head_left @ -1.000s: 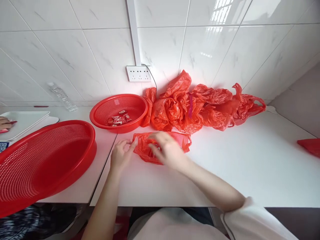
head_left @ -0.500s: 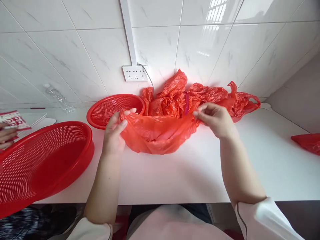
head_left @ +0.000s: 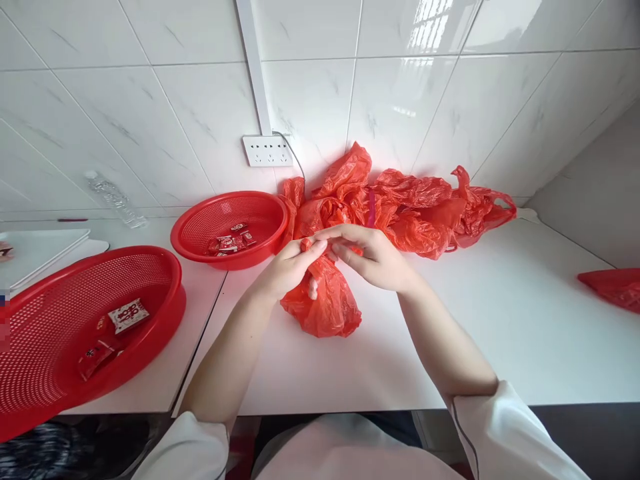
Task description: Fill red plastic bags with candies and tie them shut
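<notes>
A thin red plastic bag (head_left: 330, 310) hangs above the white counter, its neck gathered into a twist and its rounded lower part bulging. My left hand (head_left: 285, 270) is closed around that neck, thumb on top. Across from it, my right hand (head_left: 377, 259) meets the left at the top of the bag, its fingers curled over the gathered plastic and partly hiding it. Whatever lies inside the bag cannot be made out. Behind my hands is a pile of crumpled red plastic bags (head_left: 420, 207) against the wall.
At back left, a small red basket (head_left: 183, 233) holds several little packets (head_left: 231, 243). The large red basket (head_left: 173, 293) at left contains a white-and-red packet (head_left: 129, 315) and red packets (head_left: 97, 357). A clear bottle (head_left: 117, 200), wall socket (head_left: 268, 151) and another red bag (head_left: 613, 287) are around.
The bag, stretched wide between my hands before, is now bunched at the neck as my hands came together. Packets now lie in the large basket; another person's hand has left the left edge.
</notes>
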`<state>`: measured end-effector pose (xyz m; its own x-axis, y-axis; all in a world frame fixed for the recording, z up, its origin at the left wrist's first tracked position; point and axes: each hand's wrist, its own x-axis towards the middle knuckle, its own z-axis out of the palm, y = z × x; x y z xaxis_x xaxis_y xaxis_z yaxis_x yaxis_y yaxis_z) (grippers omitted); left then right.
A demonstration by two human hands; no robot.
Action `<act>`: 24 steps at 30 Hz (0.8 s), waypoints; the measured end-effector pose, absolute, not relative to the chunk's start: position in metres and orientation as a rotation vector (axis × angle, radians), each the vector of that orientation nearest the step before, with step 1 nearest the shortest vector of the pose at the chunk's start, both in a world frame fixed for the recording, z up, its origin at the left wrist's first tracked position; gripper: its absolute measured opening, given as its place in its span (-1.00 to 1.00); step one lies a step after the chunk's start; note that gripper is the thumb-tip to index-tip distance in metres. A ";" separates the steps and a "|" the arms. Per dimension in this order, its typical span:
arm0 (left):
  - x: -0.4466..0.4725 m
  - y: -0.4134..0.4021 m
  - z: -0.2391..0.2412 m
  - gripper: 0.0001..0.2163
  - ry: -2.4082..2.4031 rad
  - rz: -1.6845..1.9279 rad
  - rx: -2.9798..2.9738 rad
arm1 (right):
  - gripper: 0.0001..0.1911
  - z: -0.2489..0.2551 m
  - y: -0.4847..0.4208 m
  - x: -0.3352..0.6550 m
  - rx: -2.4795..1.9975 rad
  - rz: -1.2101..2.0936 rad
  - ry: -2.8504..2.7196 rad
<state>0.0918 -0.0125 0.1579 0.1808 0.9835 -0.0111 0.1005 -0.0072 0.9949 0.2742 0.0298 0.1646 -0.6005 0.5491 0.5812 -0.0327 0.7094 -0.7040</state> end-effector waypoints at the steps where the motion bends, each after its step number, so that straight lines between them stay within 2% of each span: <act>1: 0.091 -0.014 0.157 -0.65 1.123 0.994 1.343 | -0.74 0.157 0.032 0.275 -0.407 0.975 -2.033; 3: 0.090 -0.016 0.155 -0.64 1.081 0.912 1.318 | -0.79 0.143 0.036 0.275 -0.436 1.146 -1.898; 5: 0.090 -0.018 0.153 -0.63 1.072 0.867 1.304 | -0.84 0.133 0.035 0.274 -0.500 1.157 -1.770; 9: 0.086 -0.018 0.150 -0.66 1.079 0.958 1.242 | -0.90 0.126 0.020 0.279 -0.549 0.790 -1.790; 12: 0.080 -0.015 0.150 -0.72 0.984 0.978 1.138 | -0.82 0.125 0.002 0.288 -0.319 0.498 -2.043; 14: 0.077 -0.014 0.150 -0.76 0.897 0.943 1.075 | -0.77 0.123 -0.005 0.289 -0.198 0.397 -2.205; 16: 0.077 -0.016 0.150 -0.78 0.853 0.932 1.071 | -0.80 0.119 -0.006 0.286 -0.189 0.382 -2.198; 18: 0.078 -0.020 0.151 -0.76 0.882 0.906 1.203 | -0.82 0.115 0.000 0.278 -0.272 0.498 -2.012; 19: 0.080 -0.022 0.152 -0.74 0.939 0.879 1.330 | -0.76 0.112 0.004 0.273 -0.327 0.624 -1.900; 21: 0.083 -0.029 0.152 -0.73 1.148 0.837 1.692 | -0.65 0.107 0.014 0.263 -0.416 0.985 -1.732; 24: 0.087 -0.036 0.149 -0.79 1.431 0.912 2.306 | -0.58 0.097 0.028 0.250 -0.456 1.445 -1.613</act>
